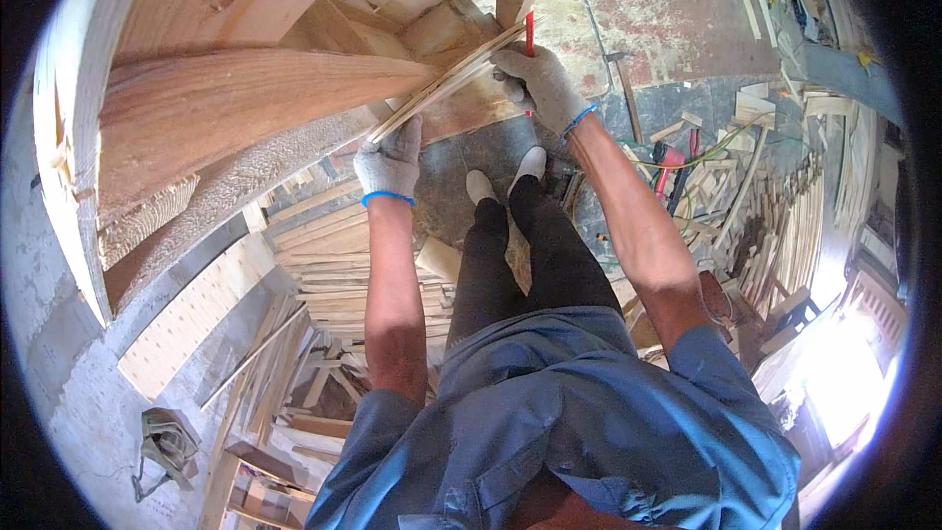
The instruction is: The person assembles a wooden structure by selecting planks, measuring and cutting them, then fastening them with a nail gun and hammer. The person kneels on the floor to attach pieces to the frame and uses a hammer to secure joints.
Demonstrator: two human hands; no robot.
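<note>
Blue cloth fills the near field: the wearer's shirt (549, 412), then dark trousers (561, 260). From my remote station I log both forearms (394, 280) extended, hands in pale knit gloves (397, 175).

Left hand (390, 167): fingers closed round the lower-left end of a sheaf of thin wooden strips (446, 83). Right hand (543, 86): fingers curled beside the upper-right end, a red pencil-like stick (530, 36) passing through the grasp; whether they also pinch the strips, I cannot tell. The sheaf lies aslant between the hands, next to a broad wooden board (275, 113).

Handling, my estimate: light, springy along its length, stiffer when bunched, apt to splinter at the edges; single strips may slide over one another. I would take hold near both ends, pinching the full bundle.

Farther off, on the floor: pale shoes (481, 186), stacked slats (334, 257), a red-and-black tool (670, 169), a hammer (629, 103).
</note>
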